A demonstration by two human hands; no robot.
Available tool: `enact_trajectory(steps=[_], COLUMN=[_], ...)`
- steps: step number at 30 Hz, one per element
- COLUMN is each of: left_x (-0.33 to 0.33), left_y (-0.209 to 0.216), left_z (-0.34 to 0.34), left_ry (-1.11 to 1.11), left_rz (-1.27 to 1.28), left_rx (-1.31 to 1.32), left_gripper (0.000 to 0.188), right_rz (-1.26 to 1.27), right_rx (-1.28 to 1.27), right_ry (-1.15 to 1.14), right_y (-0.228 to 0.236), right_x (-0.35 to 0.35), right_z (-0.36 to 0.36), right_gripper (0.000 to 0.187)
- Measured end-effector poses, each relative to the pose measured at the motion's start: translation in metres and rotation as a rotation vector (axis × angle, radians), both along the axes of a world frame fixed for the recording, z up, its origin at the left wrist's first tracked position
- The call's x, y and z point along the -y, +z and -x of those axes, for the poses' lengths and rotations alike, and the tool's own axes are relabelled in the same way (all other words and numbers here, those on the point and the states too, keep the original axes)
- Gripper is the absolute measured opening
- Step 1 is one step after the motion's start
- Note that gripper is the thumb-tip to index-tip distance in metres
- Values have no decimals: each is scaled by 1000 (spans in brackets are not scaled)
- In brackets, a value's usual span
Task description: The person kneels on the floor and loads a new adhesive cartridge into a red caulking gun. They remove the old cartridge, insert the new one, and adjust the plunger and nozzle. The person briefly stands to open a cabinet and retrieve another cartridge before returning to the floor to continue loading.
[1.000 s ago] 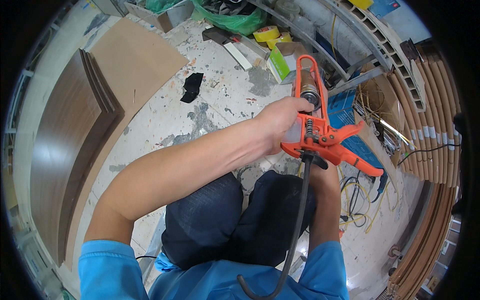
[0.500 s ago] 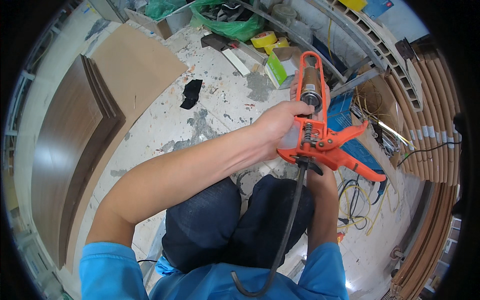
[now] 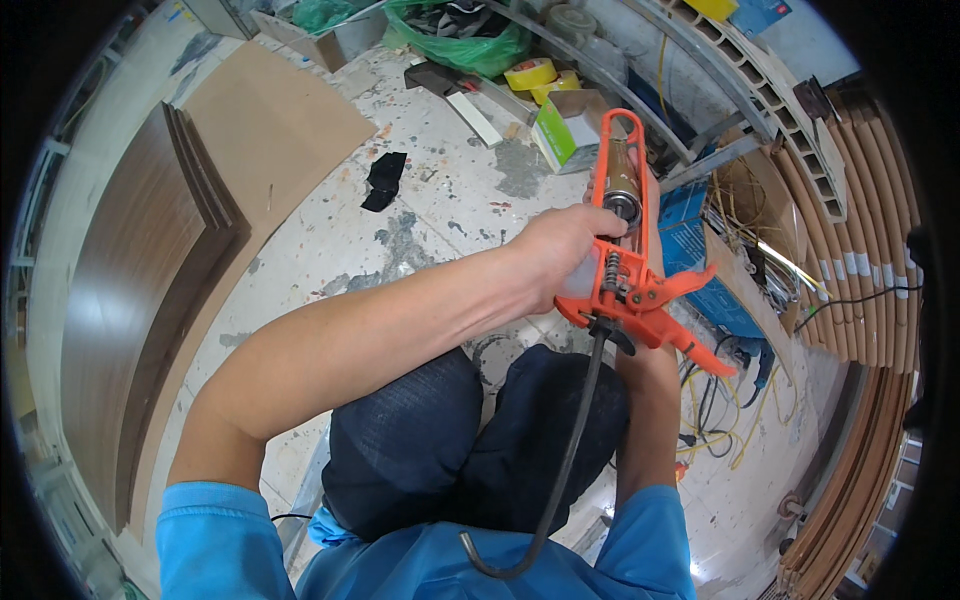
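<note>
Orange steel frames a caulking gun [image 3: 630,250] held up over the person's lap, its open cradle pointing away toward a cluttered workshop floor. The left hand [image 3: 560,250] is closed around the rear of the cradle, where a cartridge [image 3: 622,185] lies with its dark round end showing. The right hand is mostly hidden behind the gun's handle; only the right forearm [image 3: 645,420] shows rising to it, so whether those fingers are clamped on the handle or trigger cannot be told. A long dark plunger rod [image 3: 570,450] with a hooked end hangs out from the back of the gun, drawn far out toward the person's blue shirt.

As a judgement, loading seems partway done: the cartridge already sits in the cradle, but the rod is not yet pushed forward against it, and the nozzle end is out of clear view.

Around the person, the concrete floor [image 3: 440,200] is paint-spattered. Dark wood panels [image 3: 130,300] lean at the left, a roll of yellow tape [image 3: 530,72] and a green bag [image 3: 470,45] lie ahead, and tangled cables [image 3: 720,420] sprawl at the right.
</note>
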State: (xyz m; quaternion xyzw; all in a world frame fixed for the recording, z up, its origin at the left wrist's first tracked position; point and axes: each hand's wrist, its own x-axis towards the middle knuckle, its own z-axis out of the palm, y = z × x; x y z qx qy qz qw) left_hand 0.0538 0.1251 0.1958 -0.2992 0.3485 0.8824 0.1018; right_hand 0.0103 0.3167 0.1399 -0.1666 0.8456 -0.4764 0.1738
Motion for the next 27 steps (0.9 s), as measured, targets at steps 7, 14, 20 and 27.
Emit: enact_trajectory(steps=[7,14,20,27], left_x=[-8,-7,-10,-10], left_y=[1,4,0,-9], left_z=[-1,-2,2,6], left_ry=[-7,-10,-67,-106], left_rz=[-85,-206,-98,-36], left_rx=[-49,-152,-112,-93], left_gripper=[20,19,20,20], right_rz=[93,426,1017,1098], right_rx=[61,298,623,630], right_ry=[-38,-110,-149,-109], right_y=[-2,-7,-26,-47], right_x=[0,16,98,117], right_z=[5,21,115,144], right_gripper=[22,23,25,25])
